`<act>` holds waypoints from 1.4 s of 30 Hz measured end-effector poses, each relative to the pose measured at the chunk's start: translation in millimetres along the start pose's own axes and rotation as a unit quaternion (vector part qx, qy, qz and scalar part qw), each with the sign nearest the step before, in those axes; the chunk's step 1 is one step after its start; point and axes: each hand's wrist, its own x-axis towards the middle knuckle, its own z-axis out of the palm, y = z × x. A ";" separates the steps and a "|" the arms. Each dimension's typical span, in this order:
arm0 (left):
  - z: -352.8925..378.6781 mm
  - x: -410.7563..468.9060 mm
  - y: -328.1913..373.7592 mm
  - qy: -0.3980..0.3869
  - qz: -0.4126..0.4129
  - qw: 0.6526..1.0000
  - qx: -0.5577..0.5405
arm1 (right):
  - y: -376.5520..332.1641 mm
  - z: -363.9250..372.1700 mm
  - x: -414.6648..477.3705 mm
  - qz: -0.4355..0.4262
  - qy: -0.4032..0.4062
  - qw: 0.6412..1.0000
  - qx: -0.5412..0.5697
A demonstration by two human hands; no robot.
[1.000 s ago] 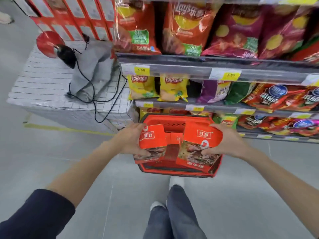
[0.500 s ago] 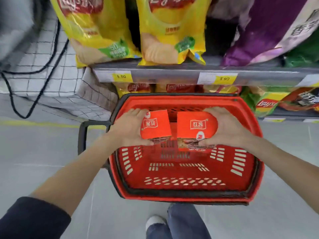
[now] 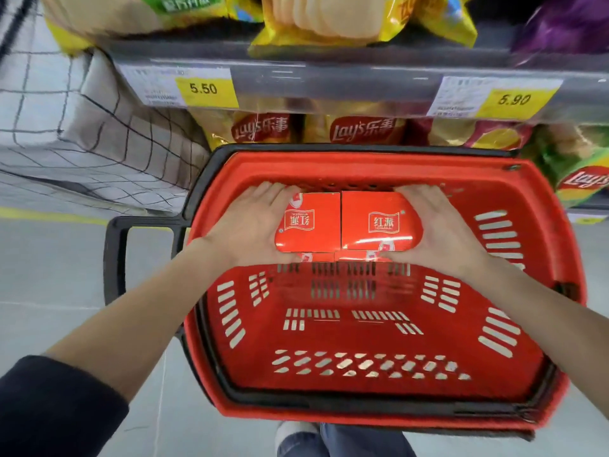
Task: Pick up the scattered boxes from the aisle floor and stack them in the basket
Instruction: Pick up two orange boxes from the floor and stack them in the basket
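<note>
Two hands: my left hand (image 3: 253,225) grips the left box (image 3: 309,222), my right hand (image 3: 441,229) the right box (image 3: 379,221), touching, at the far wall of the red basket (image 3: 329,166). I should set both level before releasing.

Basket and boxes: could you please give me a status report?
Left hand grips left box, right hand grips right box. Side by side at far wall of basket. Nothing blocking.

two boxes (image 3: 342,222) side by side in basket (image 3: 379,338)
</note>
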 end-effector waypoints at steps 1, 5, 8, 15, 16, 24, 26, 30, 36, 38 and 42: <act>1.9 -2.0 0.8 0.006 0.003 1.000 0.006 | -0.1 1.0 -1.1 -0.002 0.000 1.000 -0.009; 3.9 -4.3 3.5 0.013 0.000 0.999 0.031 | -0.8 -0.1 -3.2 0.004 -0.011 0.997 -0.083; -2.2 -3.6 6.1 -0.005 0.007 0.998 0.069 | -5.1 -5.1 -3.2 0.008 -0.027 0.993 -0.119; -48.1 -19.4 17.7 0.002 0.026 0.996 0.091 | -32.7 -38.8 -16.6 -0.030 -0.053 0.992 -0.111; -59.6 -23.9 18.5 0.007 0.029 0.996 0.089 | -38.0 -47.3 -19.3 -0.040 -0.057 0.991 -0.110; -194.2 -84.9 55.2 -0.037 0.026 0.996 0.081 | -98.8 -153.1 -74.5 -0.030 -0.101 0.985 -0.134; -232.0 -106.1 70.0 -0.025 0.033 0.995 0.087 | -118.9 -187.7 -100.7 -0.023 -0.075 0.987 -0.141; -298.2 -148.6 100.9 -0.039 0.063 0.991 0.108 | -157.7 -250.9 -168.0 -0.019 -0.037 0.988 -0.148; -394.5 -223.2 178.3 -0.024 0.097 0.988 0.120 | -198.2 -330.9 -292.3 0.054 0.009 0.989 -0.137; -416.9 -242.5 208.1 -0.033 0.106 0.988 0.110 | -210.0 -350.3 -338.4 0.077 0.023 0.989 -0.122; -448.3 -264.0 271.6 -0.049 0.147 0.983 0.099 | -223.0 -382.3 -430.6 0.144 0.080 0.983 -0.080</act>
